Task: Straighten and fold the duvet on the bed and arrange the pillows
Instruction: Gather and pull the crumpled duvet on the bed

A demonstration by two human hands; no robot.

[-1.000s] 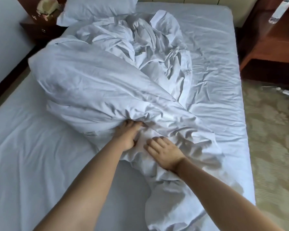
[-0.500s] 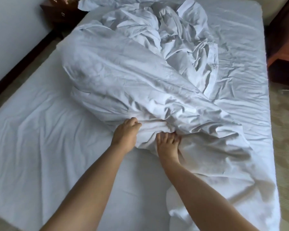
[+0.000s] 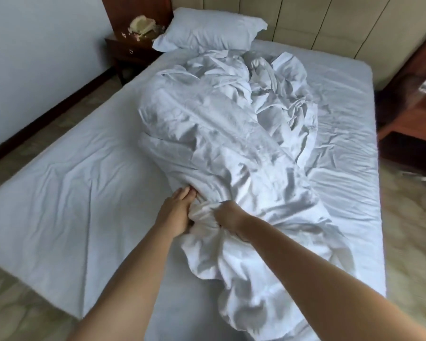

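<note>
Lengthwise | duvet [image 3: 231, 134] bunched, head-to-foot | both hands [image 3: 175, 212] grip near end

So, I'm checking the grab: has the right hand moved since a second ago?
Yes. Against the mattress and its right edge, the right hand has drawn left, closer to the left hand, and now grips a bunch of the duvet instead of lying flat.

A pale wall [image 3: 35, 57] runs along my left, a dark wooden nightstand [image 3: 130, 52] in its corner. Ahead is a padded beige headboard [image 3: 317, 23]. Patterned floor [image 3: 411, 242] spreads right, beside reddish wooden furniture [image 3: 413, 114].
</note>
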